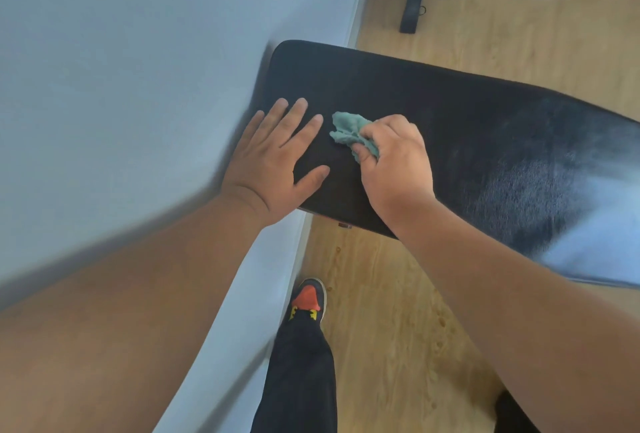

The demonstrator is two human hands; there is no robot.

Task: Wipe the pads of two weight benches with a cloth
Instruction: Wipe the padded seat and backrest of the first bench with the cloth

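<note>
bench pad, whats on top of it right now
On the bench pad lie the flat left hand and the right hand gripping a teal cloth. The pad beneath them is hidden.

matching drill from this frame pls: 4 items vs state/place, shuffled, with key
Items:
1. left hand
2. right hand
3. cloth
4. shoe

States:
A. bunched, teal, on the bench pad
B. flat on the pad, fingers spread
C. on the wood floor by the wall
D. fingers curled round the cloth

Pairs: 1-B, 2-D, 3-A, 4-C
</note>
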